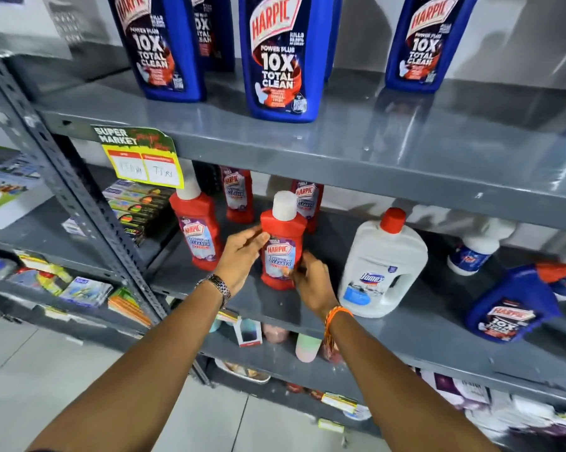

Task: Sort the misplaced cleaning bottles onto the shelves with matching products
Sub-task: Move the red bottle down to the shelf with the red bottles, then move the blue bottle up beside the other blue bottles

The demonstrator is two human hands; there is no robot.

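A red Harpic bathroom cleaner bottle (282, 238) with a white cap stands upright on the middle shelf (389, 324). My left hand (242, 256) grips its left side and my right hand (311, 282) holds its lower right side. Three more red Harpic bottles (196, 230) stand to its left and behind it. A white Domex bottle (384, 265) with a red cap stands to the right. A blue Harpic bottle (513, 308) lies tipped over at the far right of that shelf. Several blue Harpic bottles (283, 57) stand on the top shelf (405, 141).
A yellow supermarket price tag (143, 158) hangs from the top shelf's front edge. White bottles (477, 249) stand at the back right of the middle shelf. The neighbouring rack on the left holds small boxes (134, 203). Lower shelves carry mixed small goods.
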